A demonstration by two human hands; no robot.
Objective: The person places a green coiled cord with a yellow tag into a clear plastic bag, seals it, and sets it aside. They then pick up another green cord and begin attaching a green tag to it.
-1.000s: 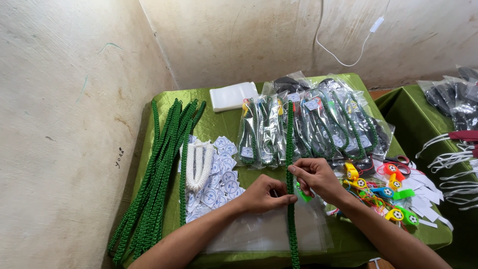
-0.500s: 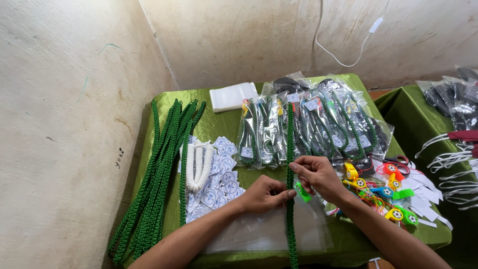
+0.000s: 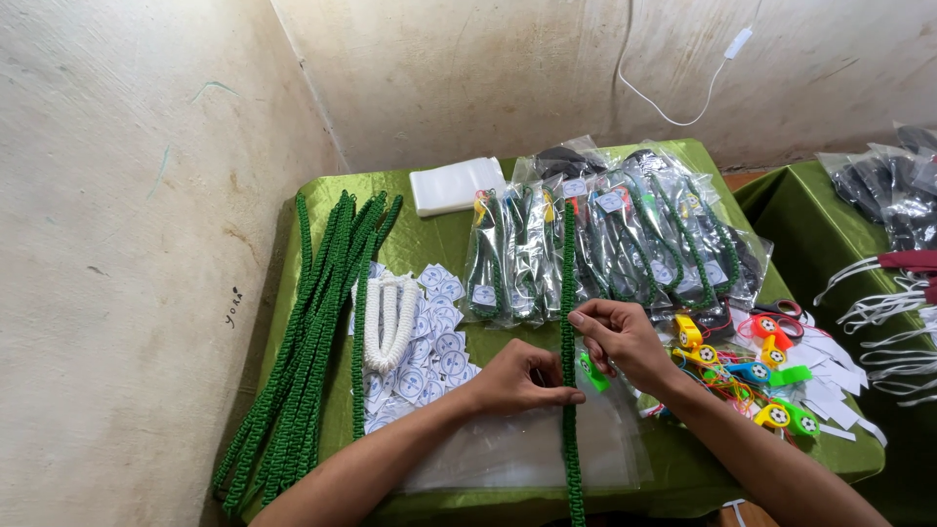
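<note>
Clear bag: a flat transparent plastic bag [image 3: 527,454] lies at the near edge of the green table [image 3: 439,234], under the hands.
Left hand: the left hand [image 3: 517,379] is curled, fingertips pinching the green braided cord [image 3: 569,322] from its left side, just above the clear bag.
Right hand: the right hand [image 3: 620,337] is closed in a pinch on the same cord a little farther up; a small green whistle [image 3: 592,373] sits under its palm, whether held I cannot tell.
Cord: a single dark green braided strand, running straight from the near table edge up across the packed bags.
Round labels: a scatter of small white paper labels [image 3: 434,351] with blue print lies left of the hands, a white braided cord [image 3: 390,317] looped on top.
Whistles: bright yellow, orange, blue and green whistles [image 3: 756,376] are heaped right of the right hand.
Cord bundle: many green braided cords [image 3: 312,342] lie along the left table edge.
Packed bags: glossy clear packets [image 3: 605,244] holding green cords with small white tags overlap in mid-table.
Far stack: a white pile of flat bags [image 3: 457,183] rests near the wall.
</note>
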